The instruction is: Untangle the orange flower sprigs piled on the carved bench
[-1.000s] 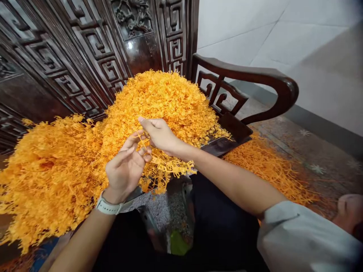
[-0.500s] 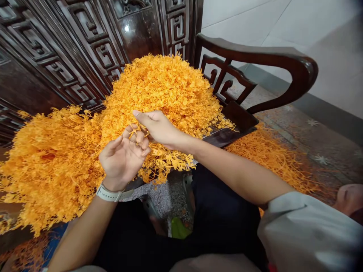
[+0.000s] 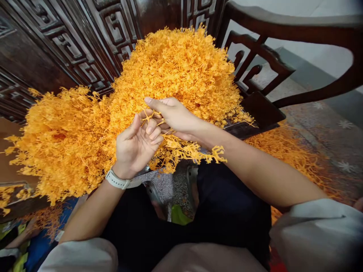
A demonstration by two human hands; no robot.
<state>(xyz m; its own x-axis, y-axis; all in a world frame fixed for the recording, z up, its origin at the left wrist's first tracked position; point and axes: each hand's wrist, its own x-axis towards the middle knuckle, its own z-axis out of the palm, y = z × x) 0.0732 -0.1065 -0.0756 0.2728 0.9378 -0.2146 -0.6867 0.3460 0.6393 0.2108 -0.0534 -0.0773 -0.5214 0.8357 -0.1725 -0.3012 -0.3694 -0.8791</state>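
Note:
My left hand (image 3: 137,145), a pale watch strap (image 3: 120,182) on its wrist, is palm up with curled fingers round a thin orange plastic sprig (image 3: 148,118). Pressed close beside it, my right hand (image 3: 177,116) is closed on the sprig too, its thumb pointing left; its other fingertips are partly hidden. A branching orange strand (image 3: 195,152) hangs out below the right hand and reaches past the forearm. Directly behind both hands rises a large heap of orange plastic sprigs (image 3: 178,68). A second heap (image 3: 62,147) spreads to the left.
The heaps lie on a dark carved wooden bench (image 3: 262,109) with a curved armrest (image 3: 300,34) at right. More orange strands (image 3: 286,151) cover the floor on the right. At lower left, part of another person's arm (image 3: 24,236) shows. Something green (image 3: 180,215) lies between my knees.
The view has shifted, so hands and heaps sit differently in the picture. The branching strand below my right hand now extends farther right. Both hands keep their hold on the sprig.

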